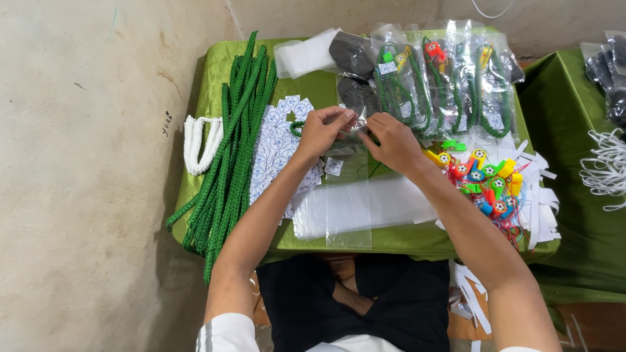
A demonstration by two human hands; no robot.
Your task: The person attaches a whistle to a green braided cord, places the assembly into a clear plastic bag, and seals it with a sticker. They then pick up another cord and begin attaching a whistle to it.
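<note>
Both hands, left (321, 130) and right (393, 142), met at table centre, each pinching one edge of a clear bag (352, 128), apparently to hold it steady. Green cords (236, 137) lay left of them, whistles (486, 176) right, within reach.

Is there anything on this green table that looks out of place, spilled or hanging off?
Mostly tidy, with two oddities. The green cords hang over the front edge of the table at its left corner. White paper strips lie on the floor beside the person's right arm, below the whistles.
</note>
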